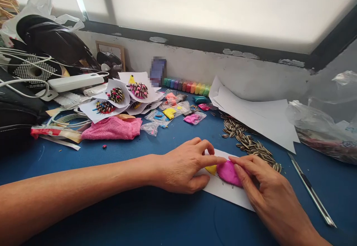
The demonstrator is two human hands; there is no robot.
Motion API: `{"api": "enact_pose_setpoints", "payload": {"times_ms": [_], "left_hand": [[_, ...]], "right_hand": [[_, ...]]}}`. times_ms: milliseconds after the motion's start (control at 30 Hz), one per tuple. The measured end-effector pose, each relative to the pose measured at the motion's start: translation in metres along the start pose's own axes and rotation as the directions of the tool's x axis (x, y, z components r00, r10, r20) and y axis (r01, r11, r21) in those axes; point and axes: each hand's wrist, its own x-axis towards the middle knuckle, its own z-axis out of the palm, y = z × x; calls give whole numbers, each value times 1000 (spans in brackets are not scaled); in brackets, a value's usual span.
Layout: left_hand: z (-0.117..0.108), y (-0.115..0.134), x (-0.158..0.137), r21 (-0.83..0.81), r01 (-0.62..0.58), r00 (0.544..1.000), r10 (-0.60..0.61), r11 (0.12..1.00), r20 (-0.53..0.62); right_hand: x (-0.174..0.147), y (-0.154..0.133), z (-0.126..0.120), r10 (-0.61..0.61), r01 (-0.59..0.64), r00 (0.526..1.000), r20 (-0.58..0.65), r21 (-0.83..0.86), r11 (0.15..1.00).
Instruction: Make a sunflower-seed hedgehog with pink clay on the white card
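A flattened lump of pink modelling clay (228, 172) lies on a white sheet of paper (223, 194), beside a smaller yellow piece of clay (212, 169). Short pencil lines show on the paper below the pink clay. My left hand (184, 166) rests over the paper's left part, fingers apart, its index fingertip at the pink clay's upper edge. From the other side my right hand (263, 181) grips the pink clay's right edge between thumb and index finger. Whether a smaller thing is in that pinch is hidden.
Sunflower seeds (251, 143) lie in a pile behind the paper, near a utility knife (312, 192) and blank sheets (256, 112). Seed-covered clay figures (138, 90), bagged clay (170, 112), a pink cloth (111, 128) and cables stand back left. Clay pots (186, 86) line the wall.
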Motion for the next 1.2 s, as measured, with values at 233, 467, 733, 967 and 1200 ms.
{"api": "enact_pose_setpoints", "payload": {"times_ms": [233, 467, 733, 967, 1200], "left_hand": [[0, -5, 1, -9, 4, 1000, -4, 1000, 1], [-1, -5, 2, -36, 18, 1000, -18, 999, 9], [0, -6, 2, 20, -1, 1000, 0, 1000, 12], [2, -5, 3, 64, 0, 1000, 0, 998, 6], [2, -6, 2, 45, -5, 1000, 5, 999, -2]], "right_hand": [[-3, 7, -1, -65, 63, 997, -41, -57, 996], [-9, 11, 2, -194, 181, 979, -54, -190, 965], [-22, 6, -5, -466, 444, 885, -8, -292, 847], [-24, -1, 2, -606, 579, 791, 81, -419, 700], [-24, 2, -1, -632, 607, 769, 94, -417, 676]]}}
